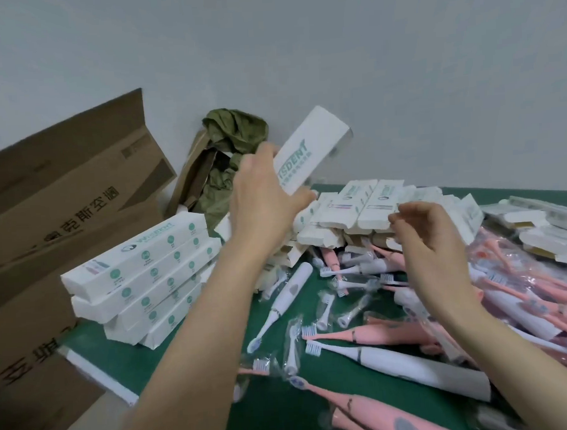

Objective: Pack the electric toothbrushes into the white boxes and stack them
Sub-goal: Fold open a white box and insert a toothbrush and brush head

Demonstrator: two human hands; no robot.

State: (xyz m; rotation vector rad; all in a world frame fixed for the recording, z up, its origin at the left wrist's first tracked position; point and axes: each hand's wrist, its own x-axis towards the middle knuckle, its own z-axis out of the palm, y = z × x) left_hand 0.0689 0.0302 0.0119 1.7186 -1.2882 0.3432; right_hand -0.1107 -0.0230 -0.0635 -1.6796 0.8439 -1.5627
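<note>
Presently the left hand (264, 196) grips a box (308, 151) by one end above the counter (95, 351), right hand (431, 240) fingers (416, 209) loosely curled, empty; that end-only hold could let it slip onto the toothbrushes (398, 363).

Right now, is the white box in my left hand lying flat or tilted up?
Tilted up. The left hand grips the white box by its lower end; its far end slants up to the right.

Plain grey wall (365, 46); green tabletop (216, 330); brown cartons (60, 180) left.
</note>
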